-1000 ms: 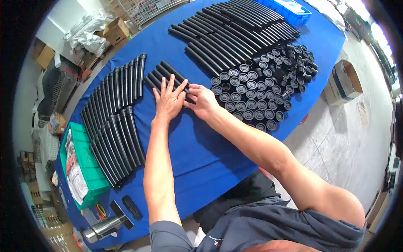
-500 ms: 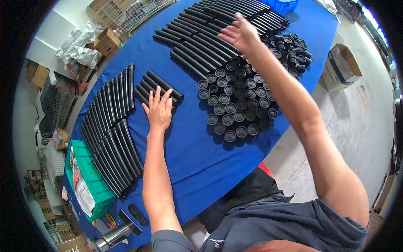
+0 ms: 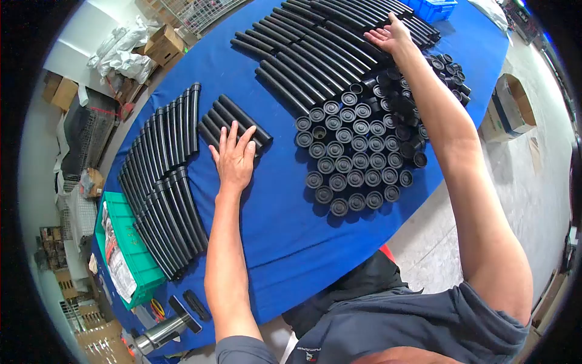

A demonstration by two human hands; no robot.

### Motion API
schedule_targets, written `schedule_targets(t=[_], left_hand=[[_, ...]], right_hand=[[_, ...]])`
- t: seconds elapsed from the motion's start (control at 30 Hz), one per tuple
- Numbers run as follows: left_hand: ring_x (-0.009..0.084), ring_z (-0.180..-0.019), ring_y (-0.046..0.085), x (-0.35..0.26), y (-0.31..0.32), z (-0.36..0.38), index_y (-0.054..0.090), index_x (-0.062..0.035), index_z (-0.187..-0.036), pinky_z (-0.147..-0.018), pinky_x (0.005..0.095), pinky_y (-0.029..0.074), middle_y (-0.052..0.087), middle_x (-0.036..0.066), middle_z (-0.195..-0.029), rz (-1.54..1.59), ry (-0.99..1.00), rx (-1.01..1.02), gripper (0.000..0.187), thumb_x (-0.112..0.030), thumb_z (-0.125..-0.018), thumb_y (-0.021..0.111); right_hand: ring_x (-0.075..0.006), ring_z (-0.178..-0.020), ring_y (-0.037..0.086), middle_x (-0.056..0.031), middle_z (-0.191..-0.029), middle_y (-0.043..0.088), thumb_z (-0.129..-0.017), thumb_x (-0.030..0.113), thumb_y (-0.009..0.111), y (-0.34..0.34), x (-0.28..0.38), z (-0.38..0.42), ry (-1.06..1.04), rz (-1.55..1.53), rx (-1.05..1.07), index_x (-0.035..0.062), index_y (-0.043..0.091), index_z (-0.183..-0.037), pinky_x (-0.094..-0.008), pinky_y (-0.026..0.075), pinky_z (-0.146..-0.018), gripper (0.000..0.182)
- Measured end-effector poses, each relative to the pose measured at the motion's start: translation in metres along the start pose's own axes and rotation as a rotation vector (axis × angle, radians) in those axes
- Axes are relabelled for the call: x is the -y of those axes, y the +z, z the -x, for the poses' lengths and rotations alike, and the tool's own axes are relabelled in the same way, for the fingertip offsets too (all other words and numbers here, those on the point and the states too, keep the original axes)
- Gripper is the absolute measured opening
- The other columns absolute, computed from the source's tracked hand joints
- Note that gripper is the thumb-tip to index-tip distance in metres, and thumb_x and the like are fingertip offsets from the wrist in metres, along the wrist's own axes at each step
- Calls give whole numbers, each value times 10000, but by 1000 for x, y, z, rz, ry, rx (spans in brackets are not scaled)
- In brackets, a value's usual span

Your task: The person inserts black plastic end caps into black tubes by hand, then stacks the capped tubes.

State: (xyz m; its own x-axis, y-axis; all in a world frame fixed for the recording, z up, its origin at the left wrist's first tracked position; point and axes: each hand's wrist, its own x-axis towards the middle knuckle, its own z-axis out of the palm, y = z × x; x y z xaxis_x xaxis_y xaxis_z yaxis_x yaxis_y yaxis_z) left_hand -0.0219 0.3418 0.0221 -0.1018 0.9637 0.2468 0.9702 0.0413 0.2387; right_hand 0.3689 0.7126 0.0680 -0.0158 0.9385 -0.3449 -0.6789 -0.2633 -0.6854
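Observation:
My left hand point(image 3: 235, 159) lies with its fingers spread over the near ends of a small group of black tubes point(image 3: 241, 114), laid side by side on a blue cloth. My right hand point(image 3: 391, 37) is stretched out, open, over the far rows of long black tubes point(image 3: 318, 67), with nothing visible in its fingers. Many round black caps with ringed faces point(image 3: 360, 144) stand packed together below those rows, beneath my right forearm. To the left of my left hand, black tubes with collared ends point(image 3: 162, 136) lie in two slanting rows.
A green crate point(image 3: 136, 270) holding plastic bags stands at the table's left edge. Near it lie a metal cylinder tool point(image 3: 159, 337) and a black oblong piece point(image 3: 196, 305). A blue bin point(image 3: 435, 8) sits at the far end; a cardboard box point(image 3: 508, 109) is on the floor at right.
My right hand has moved a little farther right over the far tubes. My left hand stays on the small group of tubes. The whole view has shifted slightly.

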Motion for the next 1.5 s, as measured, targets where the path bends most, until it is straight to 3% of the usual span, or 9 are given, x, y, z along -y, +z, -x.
schedule_targets(t=[0.47,0.7,0.77,0.93,1.03,1.13,1.3,1.37,1.5], left_hand=[[345,-1520,266,-2,-1,-1,607,-354,-1400,-1192,689,64,374,51,-1622,19,-9,-15,398,-416,-1029,477],[334,-1517,280,-2,1,1,612,-334,-1398,-1188,675,97,394,59,-1611,6,-1,-43,398,-428,-1040,467],[337,-1519,276,-2,1,1,613,-337,-1395,-1184,686,102,392,59,-1611,2,-12,-47,398,-433,-1036,470],[350,-1520,267,-3,0,1,613,-356,-1385,-1183,697,98,382,59,-1616,19,-27,-39,393,-447,-1032,466],[358,-1519,266,-5,0,1,606,-359,-1390,-1181,699,102,380,63,-1617,21,-30,-34,398,-453,-1033,458],[362,-1519,265,-5,0,1,599,-362,-1396,-1180,702,105,380,66,-1616,15,-34,-30,406,-463,-1032,451],[362,-1520,262,-3,2,1,591,-369,-1402,-1181,703,104,377,65,-1618,15,-26,-35,411,-460,-1027,450],[358,-1522,258,-3,1,2,583,-377,-1404,-1182,705,103,372,64,-1619,13,-29,-30,408,-451,-1025,454],[351,-1524,250,-3,1,0,574,-388,-1401,-1183,715,108,357,65,-1624,0,-39,-9,403,-460,-1025,448]], right_hand=[[-421,-1514,205,-95,-1700,-58,-1079,388,442,11,-4,-31,90,-222,86,51,-56,-1603,-669,394,-1123,798],[-387,-1518,215,-144,-1689,40,-1102,337,367,40,-11,1,68,-241,58,37,79,-1598,-666,417,-1107,648],[-390,-1508,239,-179,-1676,69,-1103,351,358,28,-11,-19,160,-288,261,14,82,-1589,-642,416,-1118,652],[-370,-1432,371,-189,-1665,-46,-1045,217,549,27,-16,-46,8,-267,-36,18,59,-1581,-654,512,-1025,753],[-383,-1330,474,-205,-1640,9,-1020,159,593,27,-15,-45,-20,-292,-37,-1,114,-1552,-621,578,-958,734],[-369,-1284,505,-176,-1471,388,-1013,73,588,32,-10,-36,-51,-304,-89,-32,368,-1414,-602,561,-1008,469],[-353,-1142,591,-188,-1237,559,-999,56,613,26,5,-22,-86,-263,18,-42,534,-1116,-600,583,-976,172],[-356,-1082,622,-185,-1173,593,-997,52,616,16,13,-30,-88,-300,124,-33,533,-1066,-609,579,-975,137],[-410,-1081,615,-191,-1290,465,-943,19,682,28,14,6,-92,-257,188,-40,421,-1272,-560,619,-928,424]])
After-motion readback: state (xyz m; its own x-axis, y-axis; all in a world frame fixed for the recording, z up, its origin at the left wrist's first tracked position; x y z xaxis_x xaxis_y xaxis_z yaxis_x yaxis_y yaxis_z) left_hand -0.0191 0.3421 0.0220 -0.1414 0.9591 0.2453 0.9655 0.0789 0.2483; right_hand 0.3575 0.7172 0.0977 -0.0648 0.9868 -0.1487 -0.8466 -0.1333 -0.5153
